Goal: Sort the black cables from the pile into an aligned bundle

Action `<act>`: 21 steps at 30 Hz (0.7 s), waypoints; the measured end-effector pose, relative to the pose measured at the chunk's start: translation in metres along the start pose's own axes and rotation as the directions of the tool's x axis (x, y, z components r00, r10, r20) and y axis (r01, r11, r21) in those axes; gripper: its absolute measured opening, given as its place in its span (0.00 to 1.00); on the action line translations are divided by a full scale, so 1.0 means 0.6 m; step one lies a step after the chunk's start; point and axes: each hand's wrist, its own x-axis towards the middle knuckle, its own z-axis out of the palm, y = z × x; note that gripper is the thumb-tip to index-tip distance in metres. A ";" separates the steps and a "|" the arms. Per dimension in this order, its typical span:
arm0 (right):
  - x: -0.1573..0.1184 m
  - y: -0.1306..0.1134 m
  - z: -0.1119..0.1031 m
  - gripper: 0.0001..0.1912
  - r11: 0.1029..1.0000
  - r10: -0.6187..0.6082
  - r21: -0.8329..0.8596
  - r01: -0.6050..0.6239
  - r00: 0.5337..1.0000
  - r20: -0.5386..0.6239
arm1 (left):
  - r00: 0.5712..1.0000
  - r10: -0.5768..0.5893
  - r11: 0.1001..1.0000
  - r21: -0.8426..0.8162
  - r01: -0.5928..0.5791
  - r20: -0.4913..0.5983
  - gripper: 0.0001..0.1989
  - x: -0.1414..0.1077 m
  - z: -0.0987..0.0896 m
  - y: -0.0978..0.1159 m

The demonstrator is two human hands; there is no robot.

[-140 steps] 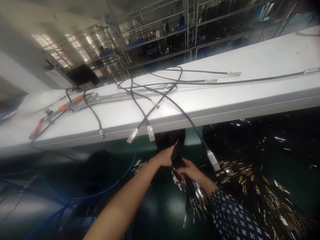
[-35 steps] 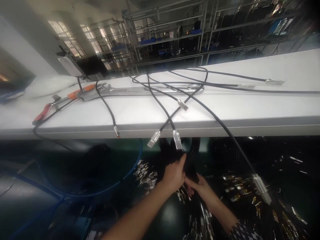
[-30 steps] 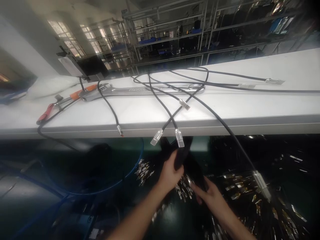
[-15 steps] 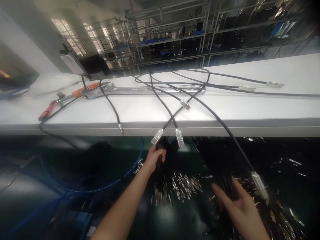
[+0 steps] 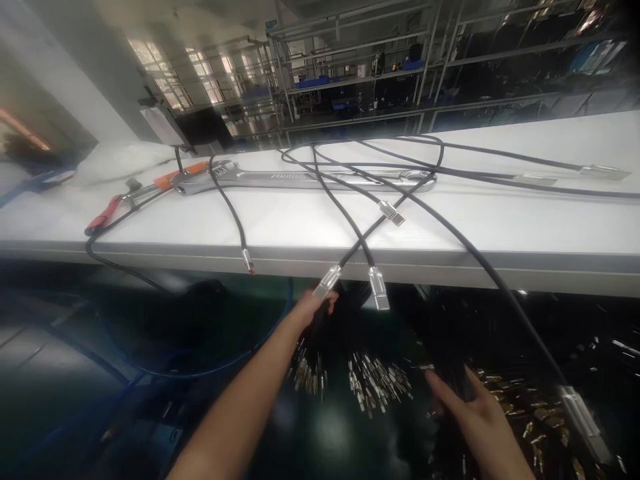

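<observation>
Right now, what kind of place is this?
Probably a cable assembly workshop: bundles of black cables with metal connector ends, a large wrench on the white bench, and metal shelving behind.

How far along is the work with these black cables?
Seemingly midway. Perhaps done: the central connector cluster, apparently free of both hands. In hand: the left hand holds one cable bundle, the right hand another. Possibly left: the cable pile at far right, untouched.
</observation>
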 end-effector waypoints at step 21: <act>-0.020 -0.039 -0.057 0.25 0.981 -0.173 0.122 0.153 0.969 0.176 | 0.997 -0.037 0.998 0.062 0.033 0.067 0.16 0.064 0.039 -0.001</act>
